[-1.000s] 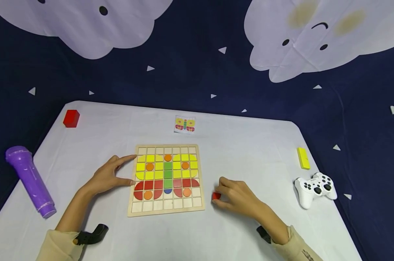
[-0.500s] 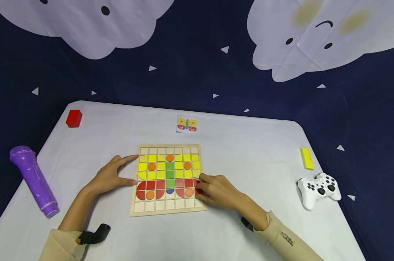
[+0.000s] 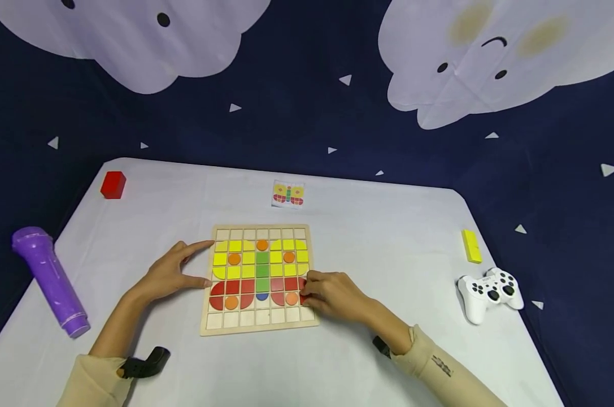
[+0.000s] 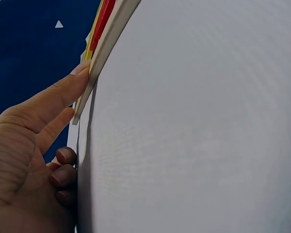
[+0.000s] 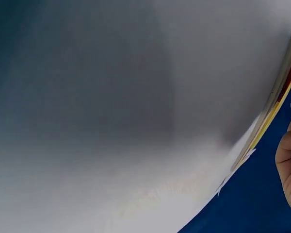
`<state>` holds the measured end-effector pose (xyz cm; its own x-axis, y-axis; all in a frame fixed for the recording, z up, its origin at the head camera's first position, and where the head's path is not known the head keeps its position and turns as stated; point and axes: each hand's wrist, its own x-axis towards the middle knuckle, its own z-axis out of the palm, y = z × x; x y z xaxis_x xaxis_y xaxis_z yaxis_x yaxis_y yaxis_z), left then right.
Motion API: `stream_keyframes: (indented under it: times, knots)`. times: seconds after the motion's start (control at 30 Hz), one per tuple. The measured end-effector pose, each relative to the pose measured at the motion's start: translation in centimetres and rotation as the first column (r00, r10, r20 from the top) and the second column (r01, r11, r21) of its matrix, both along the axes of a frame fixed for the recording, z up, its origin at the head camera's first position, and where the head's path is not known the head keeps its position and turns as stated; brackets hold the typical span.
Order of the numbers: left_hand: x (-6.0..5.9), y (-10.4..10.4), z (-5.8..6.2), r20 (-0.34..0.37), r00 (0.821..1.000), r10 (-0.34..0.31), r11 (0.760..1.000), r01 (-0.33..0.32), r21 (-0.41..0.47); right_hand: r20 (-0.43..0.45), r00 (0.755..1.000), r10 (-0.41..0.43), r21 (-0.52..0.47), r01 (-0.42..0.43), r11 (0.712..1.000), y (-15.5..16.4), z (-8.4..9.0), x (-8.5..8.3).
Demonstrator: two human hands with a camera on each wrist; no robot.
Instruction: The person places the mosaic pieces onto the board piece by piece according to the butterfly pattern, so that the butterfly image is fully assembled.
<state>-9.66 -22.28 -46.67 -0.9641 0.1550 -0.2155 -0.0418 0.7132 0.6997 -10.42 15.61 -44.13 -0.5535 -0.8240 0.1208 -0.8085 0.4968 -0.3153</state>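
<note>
Pinching a small red piece [image 3: 303,298] at the right edge of the wooden puzzle board [image 3: 259,328], the right hand [image 3: 337,297] curls its fingers around it. The left hand [image 3: 169,274] rests with straight fingers touching the board's left edge. A white game controller [image 3: 488,294] lies well right of the board on the desk [image 3: 388,243].

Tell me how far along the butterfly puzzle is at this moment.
Nearly complete: on the puzzle board the yellow upper wings, green body and left red wing are filled. The right hand is setting a red piece at the right wing's lower edge, while the left hand steadies the board. That corner looks like the only gap.
</note>
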Motion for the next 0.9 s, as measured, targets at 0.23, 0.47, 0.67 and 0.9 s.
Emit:
stream_keyframes:
  times: [0.23, 0.47, 0.67, 0.9]
  knots:
    - [-2.2, 0.2, 0.8, -0.019, 0.999, -0.047, 0.998, 0.048, 0.028, -0.016, 0.994, -0.110, -0.108, 0.108, 0.988, 1.4, 3.0, -2.0]
    - [-9.9, 3.4, 9.0, -0.201, 0.978, -0.050, 0.981, 0.010, -0.195, -0.092, 0.904, -0.417, -0.111, 0.406, 0.907, 1.6, 9.8, -12.1]
    - [-16.4, 7.1, 11.8, -0.363, 0.924, -0.121, 0.795, -0.129, -0.593, -0.191, 0.699, -0.690, 0.086, 0.712, 0.697, 2.3, 11.5, -20.1]
    - [-17.6, 8.1, 9.6, -0.330, 0.937, -0.111, 0.660, -0.179, -0.730, -0.256, 0.641, -0.724, 0.171, 0.767, 0.618, 3.0, 9.4, -21.2]
